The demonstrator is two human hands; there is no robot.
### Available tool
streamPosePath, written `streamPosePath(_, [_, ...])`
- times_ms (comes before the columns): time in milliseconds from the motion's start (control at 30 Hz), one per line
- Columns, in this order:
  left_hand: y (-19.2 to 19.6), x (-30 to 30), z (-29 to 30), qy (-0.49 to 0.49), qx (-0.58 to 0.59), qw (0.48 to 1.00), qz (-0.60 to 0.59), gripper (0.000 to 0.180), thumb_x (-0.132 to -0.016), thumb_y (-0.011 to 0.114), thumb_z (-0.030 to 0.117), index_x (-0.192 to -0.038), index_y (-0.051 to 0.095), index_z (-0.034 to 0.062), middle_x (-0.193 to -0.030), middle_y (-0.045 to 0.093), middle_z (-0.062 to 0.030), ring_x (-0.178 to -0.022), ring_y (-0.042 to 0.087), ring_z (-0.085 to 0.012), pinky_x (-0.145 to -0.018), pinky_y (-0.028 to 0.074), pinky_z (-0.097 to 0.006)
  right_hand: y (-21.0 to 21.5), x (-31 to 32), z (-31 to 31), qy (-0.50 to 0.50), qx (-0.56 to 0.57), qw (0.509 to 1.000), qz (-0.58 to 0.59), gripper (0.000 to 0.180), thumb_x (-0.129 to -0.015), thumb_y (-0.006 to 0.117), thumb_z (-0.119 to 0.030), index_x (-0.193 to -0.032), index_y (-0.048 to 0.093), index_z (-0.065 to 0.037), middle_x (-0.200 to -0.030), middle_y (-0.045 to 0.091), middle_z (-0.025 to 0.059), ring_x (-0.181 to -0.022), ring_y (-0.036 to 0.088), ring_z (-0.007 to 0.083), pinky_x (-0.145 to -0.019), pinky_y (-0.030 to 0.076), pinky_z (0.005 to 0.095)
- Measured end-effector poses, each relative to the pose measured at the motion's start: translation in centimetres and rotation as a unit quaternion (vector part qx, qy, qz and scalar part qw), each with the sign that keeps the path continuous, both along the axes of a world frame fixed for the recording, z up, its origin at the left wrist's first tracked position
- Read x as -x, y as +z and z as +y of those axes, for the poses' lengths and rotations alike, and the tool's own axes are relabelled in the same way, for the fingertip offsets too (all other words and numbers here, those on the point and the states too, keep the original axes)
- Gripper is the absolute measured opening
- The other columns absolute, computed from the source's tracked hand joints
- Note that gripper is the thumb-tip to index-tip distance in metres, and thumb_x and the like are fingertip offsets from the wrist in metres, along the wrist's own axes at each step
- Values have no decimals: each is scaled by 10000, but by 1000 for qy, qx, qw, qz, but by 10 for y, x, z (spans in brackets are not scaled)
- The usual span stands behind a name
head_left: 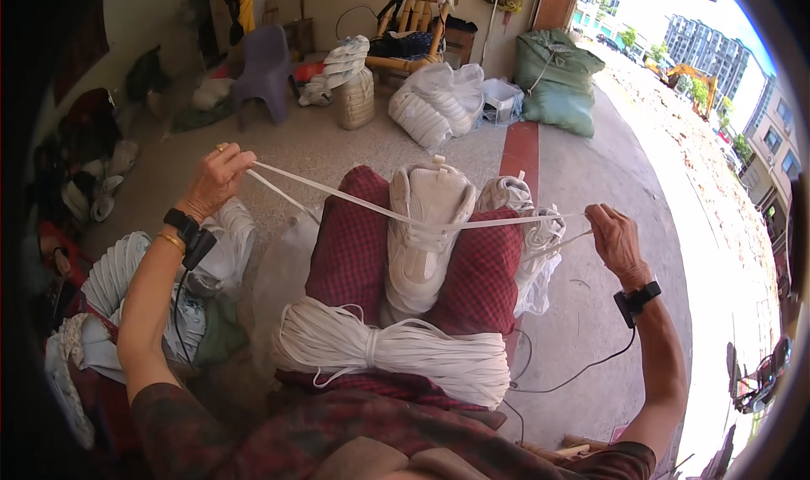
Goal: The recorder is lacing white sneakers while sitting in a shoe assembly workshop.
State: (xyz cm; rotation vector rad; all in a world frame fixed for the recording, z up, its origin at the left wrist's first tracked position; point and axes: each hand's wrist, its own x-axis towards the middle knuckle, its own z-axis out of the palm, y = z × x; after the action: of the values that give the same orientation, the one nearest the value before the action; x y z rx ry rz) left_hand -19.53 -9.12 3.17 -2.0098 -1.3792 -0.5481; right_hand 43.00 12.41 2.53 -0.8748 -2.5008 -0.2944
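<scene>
A long white shoelace (337, 195) is stretched across in front of me between both raised hands. My left hand (221, 172) is closed on one end at the upper left. At the right, my right hand (618, 244) pinches the other end; loose lengths hang from both hands. The lace crosses over a pale sneaker (426, 256) held upright between my knees, toe toward me. Whether it passes through the eyelets I cannot tell. A tied bundle of white laces (447, 364) lies on my lap, across the red checked cloth (346, 248).
More white sneakers (547, 231) stand beyond my right knee. Stacked pale shoe parts (126, 269) lie at my left. Further off are a purple chair (263, 71), a bamboo chair (413, 29), filled plastic bags (434, 105) and a green sack (557, 79). Black cables run from my wrist straps.
</scene>
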Motion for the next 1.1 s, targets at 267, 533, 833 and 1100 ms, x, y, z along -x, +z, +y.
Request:
streamPosePath(267, [85, 156, -145, 289, -108, 950, 41, 218, -999, 562, 82, -1190, 641, 13, -1148, 644, -199, -1134, 583, -423, -974, 489, -442, 81, -210, -4, -311, -157, 937, 12, 137, -1054, 473, -104, -1064, 583, -23, -984, 694, 163, -883, 694, 300, -772, 556, 403])
streamPosePath(533, [149, 248, -267, 386, -232, 875, 177, 297, -1060, 474, 120, -1315, 623, 92, -1216, 660, -129, -1146, 603, -321, -1022, 466, -382, 123, -368, -35, -412, -373, 831, 29, 262, -1054, 508, -164, -1268, 648, -107, -1073, 704, 121, -909, 683, 266, -772, 544, 393])
streamPosePath(833, [59, 47, -96, 134, -372, 777, -489, 289, -1021, 598, 270, -1206, 736, 97, -920, 686, 9, -837, 579, -70, -789, 486, -245, -25, -35, -63, -134, 38, 875, 465, 183, -1003, 637, -154, -1123, 704, -33, -895, 712, 39, -813, 675, 95, -606, 482, 204])
streamPosePath(1100, [-45, -179, 34, -169, 64, 790, -586, 160, -968, 670, 93, -1096, 742, 30, -893, 692, -42, -769, 652, -85, -666, 552, -224, -49, 154, -88, 97, 343, 859, 368, 94, -858, 748, -36, -851, 660, -5, -768, 701, 25, -713, 638, 70, -648, 508, 246])
